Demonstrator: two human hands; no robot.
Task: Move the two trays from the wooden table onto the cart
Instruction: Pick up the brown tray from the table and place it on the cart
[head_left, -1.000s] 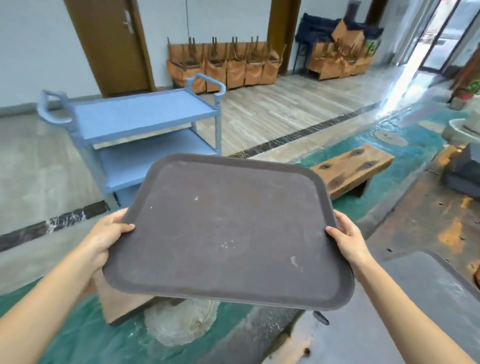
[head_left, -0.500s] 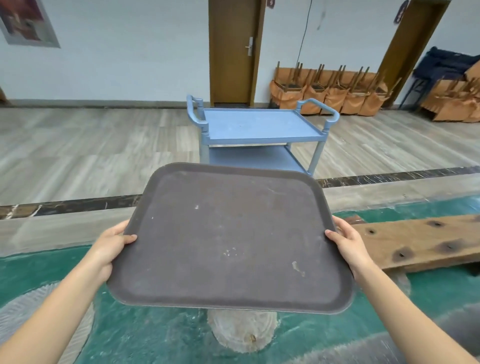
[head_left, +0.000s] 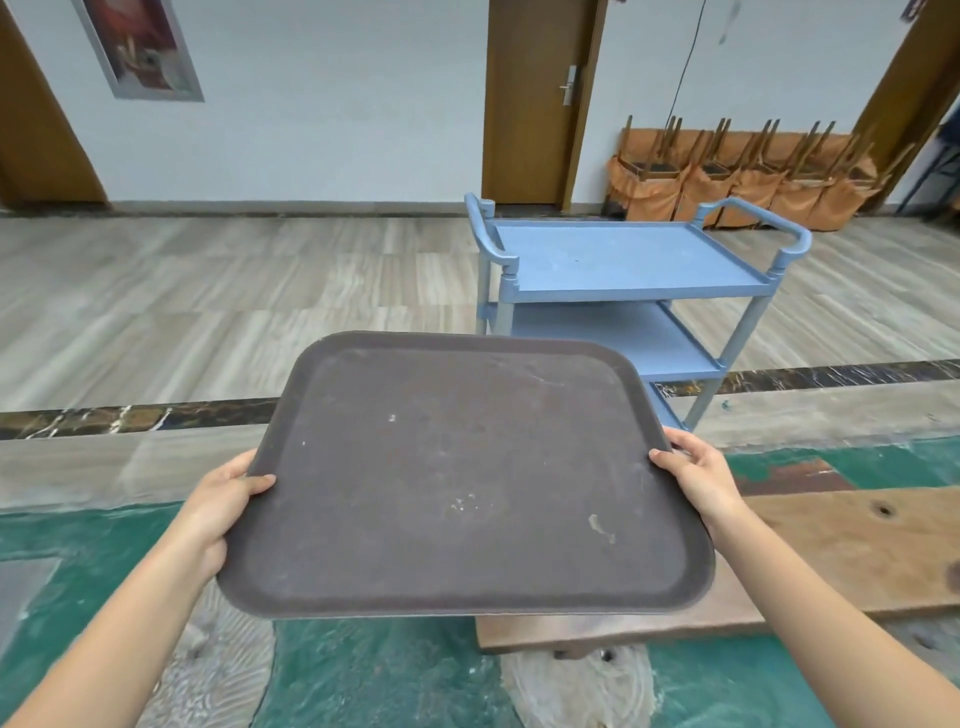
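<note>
A dark brown tray (head_left: 467, 478) is held in the air, level and with its upper face bare, in front of the person. Its left edge is clasped by the left hand (head_left: 223, 504) and its right edge by the right hand (head_left: 696, 478); on each side the thumb is laid over the rim while the fingers are hidden beneath, so each grip is closed on the tray at about the middle of a short side.

Beyond the tray's far edge a blue three-shelf cart (head_left: 623, 260) is seen, set off to the right of the tray's centre. Its top shelf is bare and bounded by a low rim, with a handle at each end. The lowest shelf and the cart's feet are covered by the tray.

Between tray and cart a strip of pale floor (head_left: 208, 312) with a dark marble band lies open. Below and to the right a wooden plank (head_left: 857, 551) is partly covered by the tray and the right forearm. Stacked chairs (head_left: 737, 171) are lined against the far wall, their details hard to make out.
</note>
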